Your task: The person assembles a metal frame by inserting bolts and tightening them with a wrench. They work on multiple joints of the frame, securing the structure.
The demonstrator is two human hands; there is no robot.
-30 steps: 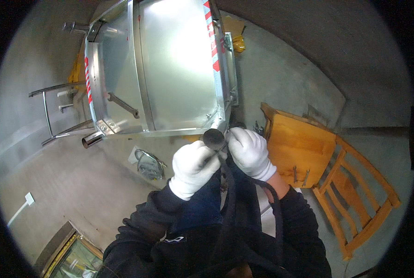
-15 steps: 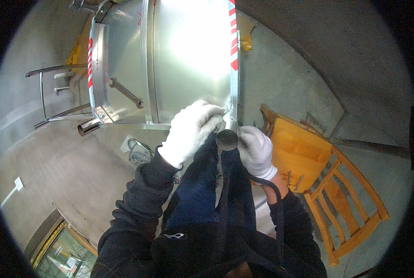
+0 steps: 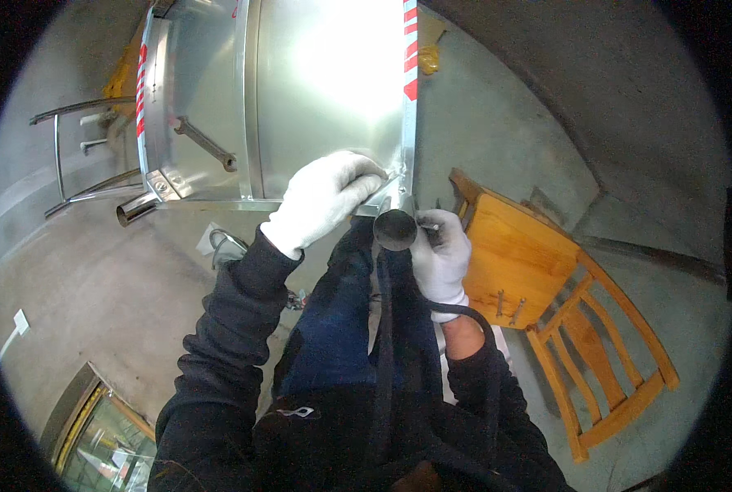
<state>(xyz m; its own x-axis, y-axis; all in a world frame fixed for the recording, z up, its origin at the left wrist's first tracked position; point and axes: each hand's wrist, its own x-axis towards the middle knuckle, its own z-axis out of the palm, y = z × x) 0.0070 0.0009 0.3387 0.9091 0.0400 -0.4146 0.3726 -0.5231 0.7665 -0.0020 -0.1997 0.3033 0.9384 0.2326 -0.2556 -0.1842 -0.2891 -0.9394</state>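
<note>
My left hand (image 3: 325,201), in a white glove, has its fingers closed at the near right corner of a shiny metal panel (image 3: 316,123) with a frame around it. What sits in those fingertips is hidden. Beside that corner a round steel tube (image 3: 396,230) points its dark end toward me. Just right of the tube is my right hand (image 3: 444,262), also gloved, its thumb and fingers pinched on a small metal piece (image 3: 431,225), too small to name exactly. An open-end wrench (image 3: 206,144) lies on the left part of the panel.
A wooden chair (image 3: 522,262) stands at the right, two small wrenches (image 3: 500,302) on its seat. Another steel tube (image 3: 136,210) juts from the panel's left corner. A tubular metal frame (image 3: 58,160) is farther left. A black strap (image 3: 487,361) hangs by my right arm.
The panel, tube and chair have shifted slightly up and left in view. My right hand has turned a little, and the small metal piece now shows between its fingers. My left hand stays at the corner.
</note>
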